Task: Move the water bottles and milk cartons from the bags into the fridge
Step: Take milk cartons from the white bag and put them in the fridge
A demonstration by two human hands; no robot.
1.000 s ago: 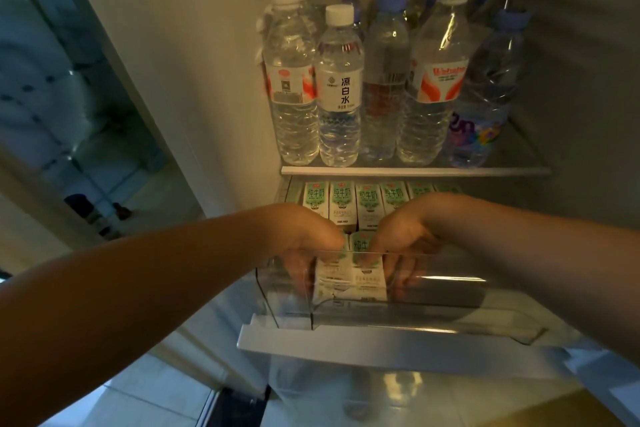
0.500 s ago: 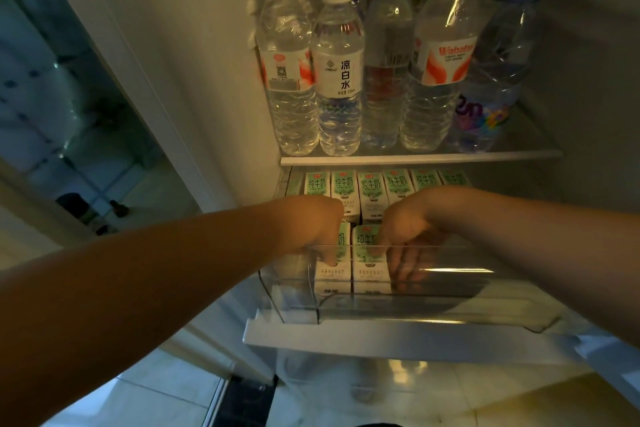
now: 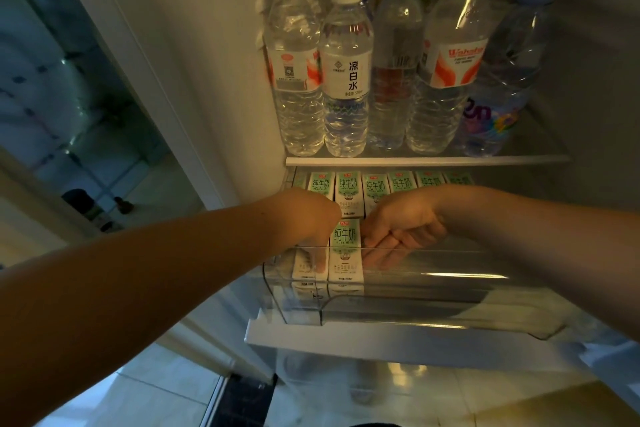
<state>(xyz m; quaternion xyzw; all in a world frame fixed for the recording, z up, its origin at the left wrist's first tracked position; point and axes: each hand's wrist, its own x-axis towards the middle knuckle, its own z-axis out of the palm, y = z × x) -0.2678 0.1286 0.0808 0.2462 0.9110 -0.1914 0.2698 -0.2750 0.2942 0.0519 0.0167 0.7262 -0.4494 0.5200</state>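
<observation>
Two green-and-white milk cartons stand side by side at the front of a clear fridge drawer (image 3: 450, 288). My left hand (image 3: 308, 222) reaches down over the left carton (image 3: 303, 267) and grips it, one finger showing through the drawer wall. My right hand (image 3: 398, 229) lies with straight fingers against the right side of the right carton (image 3: 344, 253). A row of several more milk cartons (image 3: 349, 194) stands behind. Several water bottles (image 3: 346, 80) stand upright on the glass shelf (image 3: 415, 160) above.
The fridge's white left wall (image 3: 207, 80) rises close beside my left arm. A white ledge (image 3: 381, 343) runs under the drawer. Pale floor tiles (image 3: 138, 392) lie below, and dark objects (image 3: 79, 198) sit on the floor at far left.
The view has drawn closer to the fridge. Both hands stay in the drawer at the two front cartons, and my left hand now covers more of the left carton.
</observation>
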